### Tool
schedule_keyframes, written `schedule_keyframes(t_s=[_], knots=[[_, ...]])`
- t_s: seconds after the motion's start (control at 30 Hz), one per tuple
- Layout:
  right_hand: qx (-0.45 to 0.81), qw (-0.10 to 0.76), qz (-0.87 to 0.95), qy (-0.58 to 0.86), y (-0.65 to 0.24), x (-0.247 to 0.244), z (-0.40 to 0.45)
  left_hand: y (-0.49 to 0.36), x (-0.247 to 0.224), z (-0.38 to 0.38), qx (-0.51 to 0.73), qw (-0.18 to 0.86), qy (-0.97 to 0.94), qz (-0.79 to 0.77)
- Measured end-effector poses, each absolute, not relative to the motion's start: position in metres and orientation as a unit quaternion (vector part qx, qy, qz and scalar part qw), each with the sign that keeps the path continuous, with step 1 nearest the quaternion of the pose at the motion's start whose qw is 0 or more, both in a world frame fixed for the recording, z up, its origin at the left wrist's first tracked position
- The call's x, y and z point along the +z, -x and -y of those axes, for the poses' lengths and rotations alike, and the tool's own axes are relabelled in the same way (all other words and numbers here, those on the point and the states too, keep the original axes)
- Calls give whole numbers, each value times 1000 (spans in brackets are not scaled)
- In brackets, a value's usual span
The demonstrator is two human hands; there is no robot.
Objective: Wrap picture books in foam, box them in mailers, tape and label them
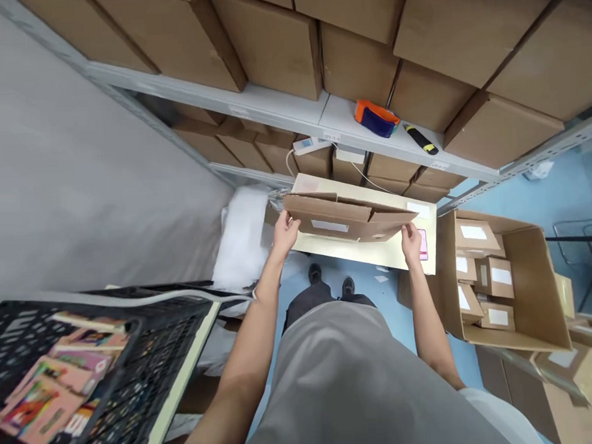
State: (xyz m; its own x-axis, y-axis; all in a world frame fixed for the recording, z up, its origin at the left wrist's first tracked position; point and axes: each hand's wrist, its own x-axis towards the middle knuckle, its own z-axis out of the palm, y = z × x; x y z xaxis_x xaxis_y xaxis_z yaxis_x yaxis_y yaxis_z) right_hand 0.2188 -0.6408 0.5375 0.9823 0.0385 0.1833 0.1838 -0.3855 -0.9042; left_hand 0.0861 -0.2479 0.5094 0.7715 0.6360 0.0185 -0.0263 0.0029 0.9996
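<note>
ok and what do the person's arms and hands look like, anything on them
The left hand and right hand are bare, with no gloves or watch visible. The forearms are uncovered too; a pale sleeve shows near the right elbow.

**My tight, evenly lit corner**

On my left, a plain grey wall (102,165) runs towards the far end. Pale metal shelving (339,115) crosses the far side, brown cartons (360,59) lined along its levels. Before it stands a cream table (385,249); blue floor (397,319) spreads beneath me and off right.
</note>
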Motion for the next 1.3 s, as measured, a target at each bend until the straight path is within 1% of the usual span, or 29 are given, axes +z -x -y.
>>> schedule_keyframes(t_s=[0.13, 0.23, 0.37, 0.47, 0.57, 0.63, 0.7, 0.83, 0.93, 1.0, 1.17, 1.3], knots=[[-66, 558, 34, 826, -203, 534, 634, -111, 498, 237, 204, 660, -702, -176], [-66, 549, 19, 833, -194, 538, 619, -125, 500, 231, 142, 676, -710, -139], [-74, 523, -17, 849, -178, 551, 597, -135, 514, 226, 57, 710, -689, -130], [-105, 531, -75, 837, -159, 561, 586, -135, 532, 221, 60, 699, -702, -121], [-116, 560, -139, 808, -134, 574, 576, -137, 557, 216, 92, 653, -746, -94], [-119, 559, -176, 802, -119, 584, 568, -140, 573, 212, 99, 614, -779, -78], [-123, 528, -204, 815, -107, 596, 561, -146, 586, 211, 102, 568, -814, -68], [-141, 428, -212, 867, -104, 614, 550, -158, 604, 212, 113, 463, -876, -72], [-155, 365, -187, 899, -119, 623, 549, -162, 611, 216, 114, 405, -903, -83], [-157, 346, -152, 912, -134, 628, 551, -162, 616, 221, 119, 381, -912, -91], [-155, 328, -53, 930, -177, 640, 563, -151, 628, 240, 135, 344, -921, -125], [-126, 325, -1, 937, -204, 637, 579, -140, 629, 263, 128, 312, -928, -158]])
